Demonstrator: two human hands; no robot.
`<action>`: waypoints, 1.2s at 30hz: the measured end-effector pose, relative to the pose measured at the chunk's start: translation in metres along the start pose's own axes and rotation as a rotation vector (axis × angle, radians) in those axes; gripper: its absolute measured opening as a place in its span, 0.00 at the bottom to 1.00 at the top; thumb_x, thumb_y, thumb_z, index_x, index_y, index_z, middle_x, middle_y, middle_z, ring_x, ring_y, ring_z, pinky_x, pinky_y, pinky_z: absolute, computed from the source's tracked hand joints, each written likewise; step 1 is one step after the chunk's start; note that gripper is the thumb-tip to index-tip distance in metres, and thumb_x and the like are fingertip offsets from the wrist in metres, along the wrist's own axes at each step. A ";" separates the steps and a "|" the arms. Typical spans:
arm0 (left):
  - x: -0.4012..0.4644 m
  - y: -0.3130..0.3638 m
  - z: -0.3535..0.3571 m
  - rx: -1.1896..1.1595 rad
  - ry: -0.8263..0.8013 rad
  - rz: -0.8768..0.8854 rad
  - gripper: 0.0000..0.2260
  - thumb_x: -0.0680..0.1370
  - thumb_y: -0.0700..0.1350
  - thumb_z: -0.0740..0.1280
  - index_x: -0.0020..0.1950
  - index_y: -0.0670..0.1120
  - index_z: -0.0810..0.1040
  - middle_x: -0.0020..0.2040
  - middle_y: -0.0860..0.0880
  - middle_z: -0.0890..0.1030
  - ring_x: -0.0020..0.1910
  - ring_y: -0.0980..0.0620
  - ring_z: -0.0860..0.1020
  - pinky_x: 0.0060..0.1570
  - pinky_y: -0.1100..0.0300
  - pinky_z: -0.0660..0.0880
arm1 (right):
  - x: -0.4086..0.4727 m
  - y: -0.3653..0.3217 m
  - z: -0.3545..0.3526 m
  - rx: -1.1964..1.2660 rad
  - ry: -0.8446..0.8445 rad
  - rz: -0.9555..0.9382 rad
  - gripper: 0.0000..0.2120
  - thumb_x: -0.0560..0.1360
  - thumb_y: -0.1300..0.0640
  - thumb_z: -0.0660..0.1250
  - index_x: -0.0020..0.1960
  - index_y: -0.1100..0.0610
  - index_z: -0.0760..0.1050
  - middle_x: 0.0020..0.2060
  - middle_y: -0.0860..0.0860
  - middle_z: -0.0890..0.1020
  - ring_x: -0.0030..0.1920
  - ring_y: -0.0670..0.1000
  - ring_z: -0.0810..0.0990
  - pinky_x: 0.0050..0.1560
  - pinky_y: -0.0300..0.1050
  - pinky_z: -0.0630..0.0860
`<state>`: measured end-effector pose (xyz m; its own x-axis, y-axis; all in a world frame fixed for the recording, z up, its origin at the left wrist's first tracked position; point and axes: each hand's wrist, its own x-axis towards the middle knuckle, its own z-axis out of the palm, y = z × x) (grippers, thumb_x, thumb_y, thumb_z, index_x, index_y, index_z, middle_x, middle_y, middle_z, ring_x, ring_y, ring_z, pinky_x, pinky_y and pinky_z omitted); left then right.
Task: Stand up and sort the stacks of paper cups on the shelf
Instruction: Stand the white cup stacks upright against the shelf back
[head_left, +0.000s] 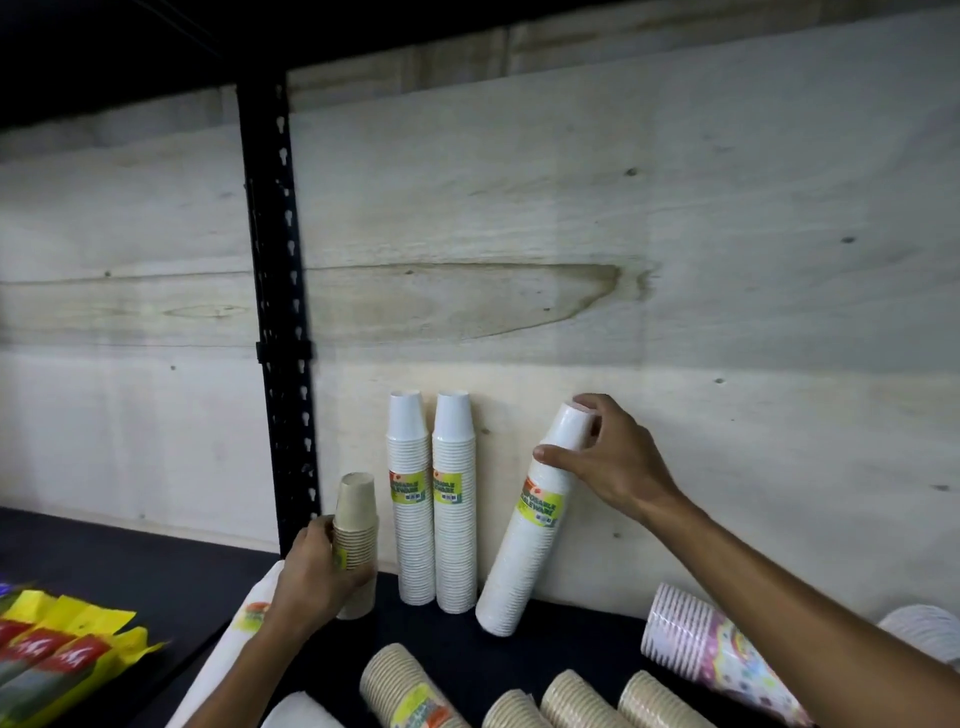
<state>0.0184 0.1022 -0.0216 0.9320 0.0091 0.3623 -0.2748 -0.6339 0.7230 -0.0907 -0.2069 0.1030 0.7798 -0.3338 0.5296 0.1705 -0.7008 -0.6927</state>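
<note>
Two tall white cup stacks (434, 499) stand upright side by side against the plywood back wall. My right hand (610, 457) grips the top of a third white stack (524, 540), which leans tilted to the right of them with its base on the shelf. My left hand (311, 577) holds a short brown cup stack (356, 530) upright, just left of the white pair. Several brown stacks (410, 691) lie on their sides at the front. A white stack (228, 644) lies under my left forearm.
A black slotted upright post (280, 322) stands left of the cups. A pink patterned cup stack (711, 649) lies at the right, with another white stack (919, 629) behind it. Yellow and red packets (57, 654) lie on the left shelf section. The shelf (130, 566) is dark.
</note>
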 end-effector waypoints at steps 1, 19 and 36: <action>0.002 -0.001 0.001 -0.004 0.005 -0.007 0.34 0.63 0.44 0.81 0.64 0.41 0.70 0.56 0.43 0.78 0.52 0.45 0.77 0.48 0.51 0.75 | 0.002 -0.002 0.005 -0.016 0.004 -0.014 0.39 0.62 0.44 0.80 0.69 0.47 0.69 0.59 0.48 0.80 0.56 0.50 0.80 0.59 0.49 0.76; 0.006 -0.013 0.013 -0.001 -0.031 -0.034 0.34 0.65 0.43 0.80 0.65 0.41 0.67 0.56 0.42 0.80 0.49 0.46 0.77 0.47 0.56 0.73 | -0.030 0.020 0.070 -0.079 -0.105 0.022 0.36 0.67 0.46 0.76 0.69 0.47 0.63 0.61 0.44 0.78 0.56 0.49 0.80 0.56 0.51 0.78; 0.004 -0.016 0.015 0.023 -0.050 -0.029 0.32 0.66 0.42 0.80 0.63 0.40 0.67 0.54 0.42 0.80 0.47 0.48 0.75 0.45 0.57 0.71 | -0.044 0.036 0.088 -0.091 -0.151 0.113 0.29 0.70 0.48 0.75 0.67 0.50 0.68 0.60 0.47 0.80 0.58 0.50 0.80 0.58 0.47 0.76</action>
<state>0.0296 0.1014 -0.0408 0.9503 -0.0105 0.3113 -0.2425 -0.6518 0.7186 -0.0657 -0.1619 0.0119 0.8735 -0.3200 0.3668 0.0272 -0.7203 -0.6932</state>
